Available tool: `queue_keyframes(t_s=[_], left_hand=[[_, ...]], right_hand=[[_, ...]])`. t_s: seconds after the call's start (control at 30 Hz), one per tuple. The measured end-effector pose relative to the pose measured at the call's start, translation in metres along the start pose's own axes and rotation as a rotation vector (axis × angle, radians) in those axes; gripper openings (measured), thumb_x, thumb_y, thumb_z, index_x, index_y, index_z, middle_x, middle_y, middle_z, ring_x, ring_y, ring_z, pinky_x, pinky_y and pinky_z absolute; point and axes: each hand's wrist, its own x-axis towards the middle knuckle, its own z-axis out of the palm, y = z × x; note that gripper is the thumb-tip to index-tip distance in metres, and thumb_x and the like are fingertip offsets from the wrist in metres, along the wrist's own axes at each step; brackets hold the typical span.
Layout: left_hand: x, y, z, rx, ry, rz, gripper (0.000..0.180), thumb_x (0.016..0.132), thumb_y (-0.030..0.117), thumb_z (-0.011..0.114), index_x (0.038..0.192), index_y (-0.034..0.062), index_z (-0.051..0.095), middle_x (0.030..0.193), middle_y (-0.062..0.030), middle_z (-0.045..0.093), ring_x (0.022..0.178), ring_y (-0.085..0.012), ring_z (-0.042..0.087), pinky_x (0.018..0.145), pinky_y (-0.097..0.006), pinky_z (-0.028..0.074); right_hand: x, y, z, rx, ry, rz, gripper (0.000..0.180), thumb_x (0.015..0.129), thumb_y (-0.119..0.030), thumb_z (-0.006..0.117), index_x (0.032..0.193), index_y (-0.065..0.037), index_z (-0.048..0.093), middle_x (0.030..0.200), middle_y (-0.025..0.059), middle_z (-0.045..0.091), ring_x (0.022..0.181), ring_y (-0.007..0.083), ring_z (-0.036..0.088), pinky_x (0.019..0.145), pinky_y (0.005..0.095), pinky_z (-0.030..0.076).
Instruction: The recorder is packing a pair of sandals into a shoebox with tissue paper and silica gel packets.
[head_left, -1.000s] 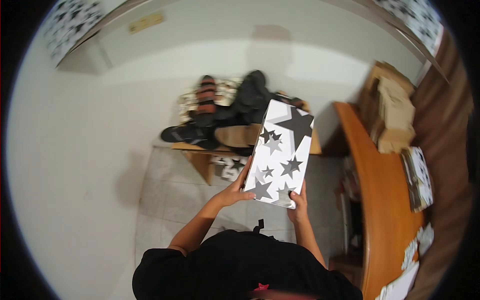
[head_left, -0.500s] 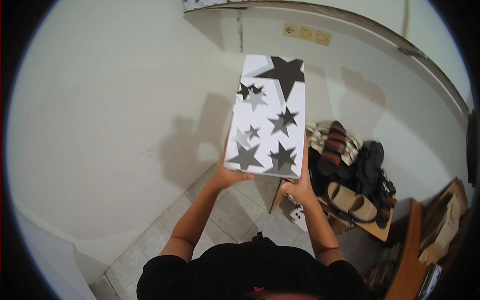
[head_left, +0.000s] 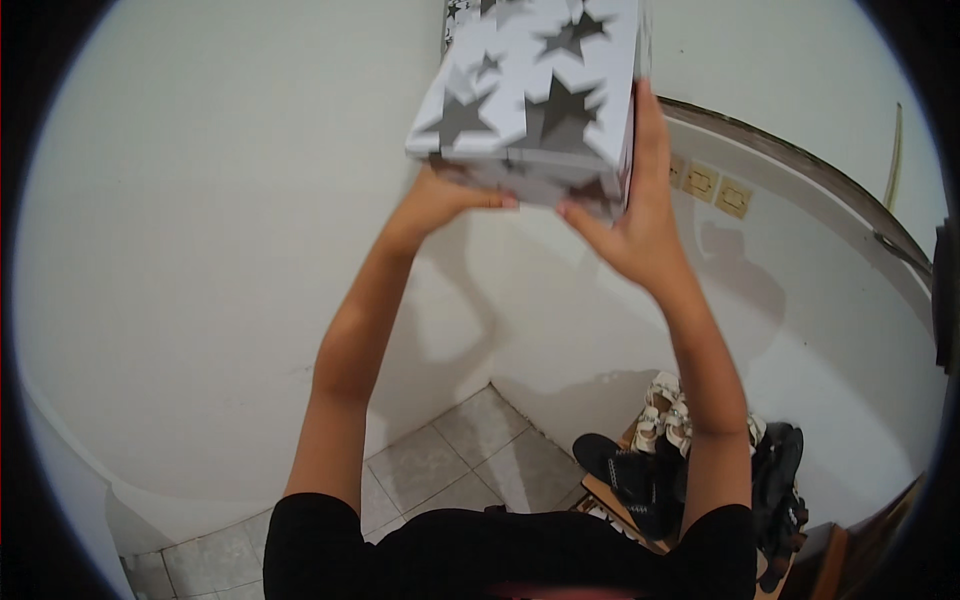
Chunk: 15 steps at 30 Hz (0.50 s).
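Observation:
A white box (head_left: 515,105) printed with black and grey stars is held up at the top of the view, its near end facing me and its far part cut off by the upper edge. My left hand (head_left: 435,208) grips the near left corner, the thumb along the bottom of the near end and the other fingers hidden by the box. On the opposite side my right hand (head_left: 642,225) presses the right face with fingers stretched along it and its thumb under the near corner. Both arms reach far forward and up.
A wall shelf (head_left: 770,145) runs along the right wall, with cream wall switches (head_left: 700,182) below it. Part of another star-patterned item (head_left: 457,14) shows behind the box. Sandals (head_left: 630,475) and other footwear crowd a low wooden rack (head_left: 612,500) at lower right. Grey tiles (head_left: 420,465) cover the floor.
Both hands have raised the box forward and up, toward shelf height. The view has tilted upward, so the footwear sits lower in it. The grip stays on both sides.

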Motion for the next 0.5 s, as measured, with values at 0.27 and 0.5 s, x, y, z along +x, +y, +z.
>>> queue_keyframes(t_s=[0.27,0.5], left_hand=[[0.244,-0.075,-0.122,-0.274,0.011,0.411,0.033,0.067,0.004,0.074,0.096,0.0007,0.059,0.091,-0.0069,0.062,0.081,-0.0177,0.060,0.075,-0.030,0.050],[0.300,0.184,-0.195,-0.383,0.026,0.526,0.054,0.075,0.030,0.072,0.113,0.0047,0.045,0.094,-0.0056,0.058,0.078,-0.0127,0.058,0.064,-0.022,0.051]], right_hand=[[0.173,0.159,0.136,0.022,0.063,-0.023,0.075,0.075,-0.023,0.065,0.135,-0.001,0.027,0.124,0.0215,0.038,0.123,0.0369,0.029,0.103,0.0525,0.021],[0.379,-0.013,0.041,0.024,0.155,-0.060,0.088,0.074,-0.019,0.067,0.136,0.007,0.011,0.110,0.0252,0.054,0.100,0.0307,0.056,0.088,0.0343,0.044]])
